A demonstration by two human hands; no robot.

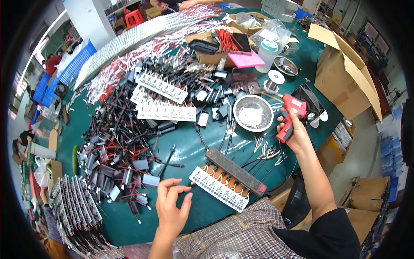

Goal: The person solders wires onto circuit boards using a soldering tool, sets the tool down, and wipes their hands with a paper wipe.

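Observation:
My right hand [295, 134] is wrapped round the grip of a red pistol-shaped soldering gun [294, 107], whose thin tip points to the upper left, above a round metal bowl [253, 113]. My left hand [172, 208] has its fingers apart, with nothing in it. It hovers beside the left end of a white circuit board strip [219, 189]. Against that strip lies a dark bar-shaped holder [235, 170], with yellow and red wires between the two. Black cables [258, 160] with bare, coloured ends fan out behind the holder. A solder wire spool [274, 80] stands past the bowl.
Heaped black wired parts [116, 142] cover the left of the green table [189, 151]. More white strips [167, 113] lie on the pile. A stack of boards [79, 205] sits front left. An open cardboard box [343, 77] stands right, near a plastic jar [267, 56]. Another person's hands [187, 5] show far back.

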